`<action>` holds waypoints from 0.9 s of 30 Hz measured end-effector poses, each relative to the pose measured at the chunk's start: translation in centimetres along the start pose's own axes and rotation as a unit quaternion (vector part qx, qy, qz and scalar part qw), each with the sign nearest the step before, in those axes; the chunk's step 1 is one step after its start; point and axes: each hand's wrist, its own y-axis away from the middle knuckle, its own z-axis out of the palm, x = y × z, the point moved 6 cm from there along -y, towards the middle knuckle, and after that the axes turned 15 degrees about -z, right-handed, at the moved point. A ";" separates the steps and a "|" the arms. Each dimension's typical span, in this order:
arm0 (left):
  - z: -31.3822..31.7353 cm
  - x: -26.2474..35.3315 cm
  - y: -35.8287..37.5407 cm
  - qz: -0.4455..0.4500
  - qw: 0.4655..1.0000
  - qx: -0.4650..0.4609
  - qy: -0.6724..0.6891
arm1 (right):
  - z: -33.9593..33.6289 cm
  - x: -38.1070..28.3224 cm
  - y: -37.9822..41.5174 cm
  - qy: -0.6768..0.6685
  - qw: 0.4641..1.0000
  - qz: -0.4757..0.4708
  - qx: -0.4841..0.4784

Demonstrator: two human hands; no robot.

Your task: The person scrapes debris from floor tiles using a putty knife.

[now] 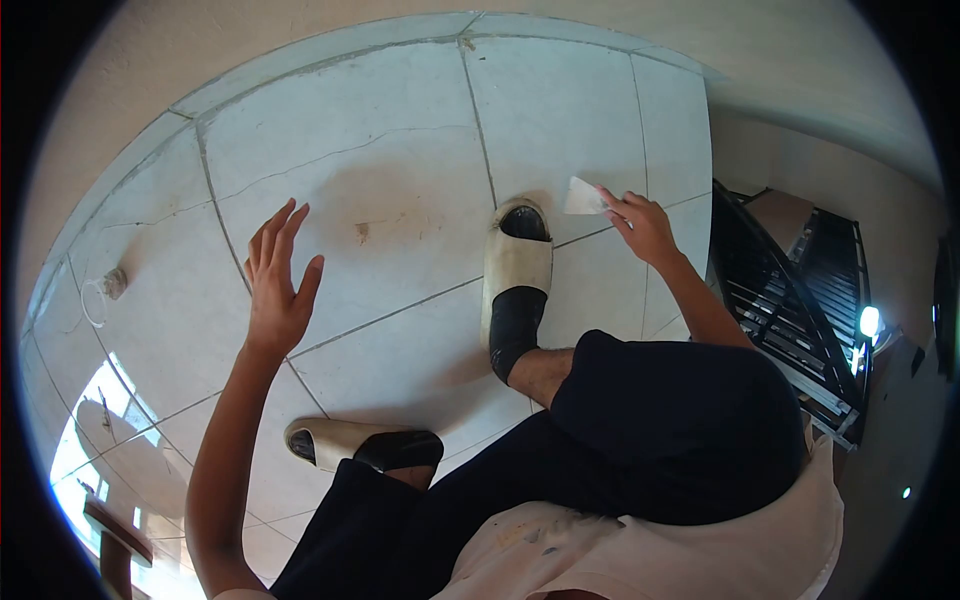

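Observation:
My right hand [644, 228] is closed around the narrow end of a pale, flat scraper [581, 198], whose wide blade points left, just right of my forward foot. Most of its handle is hidden in my fingers. My left hand [279, 280] hovers over the tiles with its fingers stretched out and the thumb apart, holding nothing. Between the two hands, the light tiled floor [400, 320] bears a brownish dusty patch [390, 225] with small crumbs [362, 233].
My feet, in a forward cream slipper [518, 262] and a rear slipper [330, 440], stand on the tiles. At left lie a small roundish lump [115, 283] and a thin white loop [94, 303]. Black metal railings [790, 290] rise beyond the floor's right edge. A wall skirting curves behind.

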 end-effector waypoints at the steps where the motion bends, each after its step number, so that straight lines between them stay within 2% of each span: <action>1: -0.5 -0.3 0.2 0.002 1.000 0.004 0.002 | 0.3 1.2 1.5 0.004 1.000 0.000 0.003; 3: -1.4 -1.5 0.9 -0.014 1.000 0.017 -0.011 | 2.3 5.4 6.7 0.076 0.994 0.080 -0.019; 5: -1.6 -2.6 1.7 -0.035 0.999 0.020 -0.016 | 5.7 9.6 12.8 0.082 0.986 0.141 -0.035; 6: -1.6 -3.1 2.0 -0.056 0.998 0.023 -0.018 | 6.2 9.4 14.5 0.080 0.986 0.140 -0.037; 8: -1.5 -3.8 2.4 -0.079 0.996 0.025 -0.024 | 7.3 9.1 16.9 0.043 0.972 0.213 -0.083; 9: -1.3 -3.9 2.6 -0.078 0.996 0.024 -0.026 | 7.9 9.1 17.0 0.040 0.972 0.215 -0.083; 11: -0.6 -3.6 2.6 -0.064 0.998 0.016 -0.014 | 7.6 6.4 13.6 0.026 0.986 0.154 -0.060; 15: 1.0 -2.0 1.4 -0.041 0.999 0.001 -0.007 | 4.3 -0.9 2.4 0.004 0.998 -0.028 0.050; 18: 1.0 0.4 0.9 -0.025 1.000 -0.008 -0.001 | 0.7 -3.7 0.5 0.029 0.994 -0.041 0.095; 20: 0.3 1.1 0.5 -0.008 1.000 0.021 -0.006 | 2.9 -1.4 5.8 0.025 0.995 0.067 0.070; 22: -0.4 0.8 0.5 -0.001 0.999 0.045 0.005 | 7.0 1.0 13.4 0.076 0.990 0.115 0.027; 24: -0.9 0.1 0.8 -0.002 0.998 0.067 0.013 | 9.0 1.1 18.3 -0.009 0.981 0.194 -0.023; 25: -1.1 -0.6 1.0 -0.017 0.996 0.080 0.028 | 9.2 0.6 17.6 -0.012 0.981 0.190 -0.026; 27: -0.9 -1.2 1.1 -0.029 0.995 0.086 0.041 | 9.1 -2.4 15.0 -0.049 0.987 0.149 0.027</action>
